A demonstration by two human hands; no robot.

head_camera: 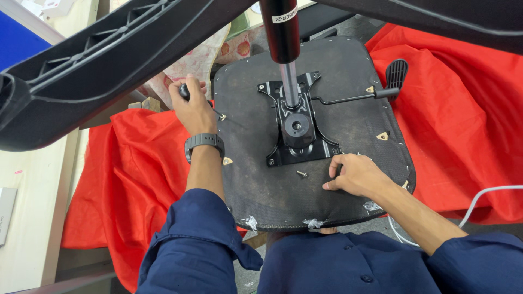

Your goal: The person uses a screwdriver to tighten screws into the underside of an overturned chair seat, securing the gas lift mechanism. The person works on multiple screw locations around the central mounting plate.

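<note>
An upturned black chair seat lies on red cloth in front of me. A black metal mechanism plate is fixed at its middle, with a gas cylinder rising from it and a lever reaching right. My left hand, with a dark watch at the wrist, grips a black-handled screwdriver at the seat's left edge. My right hand rests flat on the seat beside the plate's near right corner. A loose screw lies just left of that hand.
Red cloth covers the floor under the seat. A black plastic chair base arm crosses the upper left, close to the camera. A pale wooden board lies at left. A white cable runs at right.
</note>
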